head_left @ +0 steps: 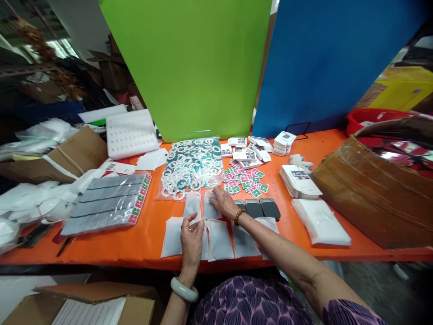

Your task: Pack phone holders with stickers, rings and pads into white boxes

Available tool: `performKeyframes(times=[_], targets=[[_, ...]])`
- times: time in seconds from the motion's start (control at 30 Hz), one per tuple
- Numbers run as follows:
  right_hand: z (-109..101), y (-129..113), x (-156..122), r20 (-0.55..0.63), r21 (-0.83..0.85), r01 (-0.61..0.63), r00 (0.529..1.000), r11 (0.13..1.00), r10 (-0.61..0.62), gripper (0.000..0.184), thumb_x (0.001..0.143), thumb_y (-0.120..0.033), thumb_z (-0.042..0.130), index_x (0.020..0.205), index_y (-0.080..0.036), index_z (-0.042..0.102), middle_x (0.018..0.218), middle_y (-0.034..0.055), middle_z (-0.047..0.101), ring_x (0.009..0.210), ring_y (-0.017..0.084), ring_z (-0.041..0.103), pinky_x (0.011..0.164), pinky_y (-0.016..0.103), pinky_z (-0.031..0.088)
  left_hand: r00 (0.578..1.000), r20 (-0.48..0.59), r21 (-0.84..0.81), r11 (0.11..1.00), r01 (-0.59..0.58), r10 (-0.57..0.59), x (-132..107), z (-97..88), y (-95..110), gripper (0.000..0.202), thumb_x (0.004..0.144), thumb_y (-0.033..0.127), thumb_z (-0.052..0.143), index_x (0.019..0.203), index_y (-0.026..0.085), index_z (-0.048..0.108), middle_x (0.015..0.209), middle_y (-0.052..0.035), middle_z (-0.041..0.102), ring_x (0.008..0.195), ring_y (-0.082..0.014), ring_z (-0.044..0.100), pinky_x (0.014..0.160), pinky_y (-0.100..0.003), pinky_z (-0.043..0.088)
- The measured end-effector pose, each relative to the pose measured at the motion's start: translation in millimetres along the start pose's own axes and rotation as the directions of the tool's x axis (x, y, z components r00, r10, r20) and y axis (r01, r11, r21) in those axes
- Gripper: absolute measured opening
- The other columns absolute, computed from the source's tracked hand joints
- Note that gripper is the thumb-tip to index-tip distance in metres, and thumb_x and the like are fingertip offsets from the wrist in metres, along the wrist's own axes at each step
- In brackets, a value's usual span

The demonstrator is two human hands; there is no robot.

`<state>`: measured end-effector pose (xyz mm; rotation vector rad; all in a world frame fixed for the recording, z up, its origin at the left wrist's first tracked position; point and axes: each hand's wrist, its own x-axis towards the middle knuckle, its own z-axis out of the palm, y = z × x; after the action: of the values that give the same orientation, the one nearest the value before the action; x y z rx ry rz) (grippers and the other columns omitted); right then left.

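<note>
My left hand (191, 239) pinches the lower edge of a small white pouch (192, 204) that lies on the orange table (338, 144). My right hand (222, 202), with a bead bracelet at the wrist, rests its fingers on a second white pouch (209, 208) beside it. More white pouches (219, 239) lie in a row near the front edge. Just beyond the hands is a clear bag of white and teal rings (191, 167). Small pink and green tags (244, 180) are scattered to the right of the bag. Three dark flat pieces (257, 208) lie by my right wrist.
A cardboard box (372, 198) stands at the right, with stacks of white cards (299, 180) and white bags (321, 222) beside it. A grey packet (106, 202), white foam tray (131, 133) and plastic wrapping lie at the left. Green (189, 67) and blue (331, 63) boards stand behind.
</note>
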<state>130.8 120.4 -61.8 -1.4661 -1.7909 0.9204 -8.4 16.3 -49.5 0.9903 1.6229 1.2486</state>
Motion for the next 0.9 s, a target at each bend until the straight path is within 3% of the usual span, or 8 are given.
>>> performKeyframes(times=[0.13, 0.23, 0.27, 0.37, 0.47, 0.6, 0.77, 0.9], targets=[[-39.1, 1.1, -35.6, -0.102, -0.073, 0.152, 0.982, 0.986, -0.159, 0.035, 0.083, -0.019, 0.057, 0.117, -0.021, 0.048, 0.119, 0.0105, 0.051, 0.103, 0.023, 0.052, 0.087, 0.034, 0.042, 0.999, 0.039, 0.006, 0.999, 0.037, -0.037, -2.1, 8.9, 3.0, 0.055, 0.065, 0.048, 0.070, 0.107, 0.015, 0.054, 0.076, -0.0032, 0.064, 0.069, -0.0172, 0.062, 0.063, -0.028, 0.048], [-90.1, 23.4, -73.4, -0.264, -0.119, 0.186, 0.941, 0.975, -0.211, 0.019, 0.089, -0.023, 0.050, 0.108, -0.021, 0.054, 0.108, 0.0085, 0.057, 0.094, 0.021, 0.055, 0.082, 0.034, 0.044, 0.995, 0.087, 0.013, 0.999, 0.044, -0.045, -2.9, 18.5, 5.9, 0.056, 0.064, 0.050, 0.071, 0.107, 0.017, 0.056, 0.077, -0.0027, 0.063, 0.069, -0.0164, 0.061, 0.061, -0.025, 0.046], [-109.7, 35.1, -88.1, -0.313, -0.144, 0.147, 0.931, 0.979, -0.186, 0.012, 0.091, -0.024, 0.047, 0.098, -0.021, 0.057, 0.100, 0.0075, 0.059, 0.091, 0.021, 0.056, 0.081, 0.034, 0.044, 0.993, 0.109, 0.013, 0.999, 0.048, -0.049, -3.3, 22.3, 7.0, 0.056, 0.064, 0.050, 0.071, 0.107, 0.017, 0.057, 0.077, -0.0025, 0.063, 0.070, -0.0162, 0.061, 0.062, -0.025, 0.046], [-165.9, 77.7, -133.3, -0.447, -0.321, -0.028, 0.885, 0.947, -0.125, 0.017, 0.090, -0.025, 0.045, 0.083, -0.020, 0.060, 0.088, 0.0081, 0.062, 0.085, 0.023, 0.056, 0.079, 0.037, 0.042, 0.982, 0.176, 0.006, 0.998, 0.061, -0.061, -5.5, 35.8, 10.7, 0.055, 0.063, 0.049, 0.072, 0.106, 0.017, 0.058, 0.078, -0.0027, 0.064, 0.073, -0.0163, 0.061, 0.064, -0.024, 0.046], [-202.3, 117.3, -167.8, -0.538, -0.512, -0.270, 0.841, 0.815, -0.059, 0.020, 0.086, -0.025, 0.048, 0.078, -0.018, 0.065, 0.093, 0.0117, 0.065, 0.090, 0.027, 0.055, 0.079, 0.040, 0.037, 0.972, 0.231, 0.010, 0.999, 0.043, -0.044, -9.3, 50.8, 14.1, 0.055, 0.064, 0.050, 0.072, 0.105, 0.016, 0.059, 0.076, -0.0022, 0.064, 0.072, -0.0163, 0.060, 0.066, -0.025, 0.046], [-212.8, 140.1, -182.5, -0.504, -0.636, -0.358, 0.864, 0.684, -0.016, 0.020, 0.084, -0.020, 0.051, 0.082, -0.017, 0.071, 0.104, 0.0137, 0.066, 0.104, 0.029, 0.051, 0.085, 0.041, 0.032, 0.958, 0.286, 0.039, 0.999, 0.006, -0.017, -15.0, 66.5, 17.4, 0.052, 0.066, 0.051, 0.070, 0.104, 0.016, 0.059, 0.076, -0.0026, 0.064, 0.075, -0.0180, 0.062, 0.070, -0.028, 0.048], [-210.7, 134.9, -175.4, -0.466, -0.752, -0.391, 0.885, 0.530, -0.009, 0.021, 0.081, -0.013, 0.050, 0.084, -0.016, 0.071, 0.111, 0.0136, 0.064, 0.111, 0.031, 0.044, 0.089, 0.044, 0.026, 0.952, 0.306, 0.053, 0.998, -0.026, 0.008, -18.4, 71.5, 17.8, 0.050, 0.067, 0.048, 0.071, 0.104, 0.017, 0.061, 0.080, -0.0035, 0.066, 0.076, -0.0188, 0.065, 0.070, -0.030, 0.050], [-217.4, 133.1, -171.8, -0.436, -0.743, -0.380, 0.899, 0.551, 0.032, 0.014, 0.075, -0.013, 0.051, 0.075, -0.014, 0.065, 0.099, 0.0138, 0.064, 0.100, 0.029, 0.047, 0.083, 0.041, 0.028, 0.951, 0.308, 0.053, 0.999, -0.014, -0.003, -19.8, 72.6, 18.1, 0.050, 0.066, 0.049, 0.071, 0.103, 0.017, 0.060, 0.079, -0.0030, 0.066, 0.075, -0.0188, 0.064, 0.070, -0.030, 0.049]])
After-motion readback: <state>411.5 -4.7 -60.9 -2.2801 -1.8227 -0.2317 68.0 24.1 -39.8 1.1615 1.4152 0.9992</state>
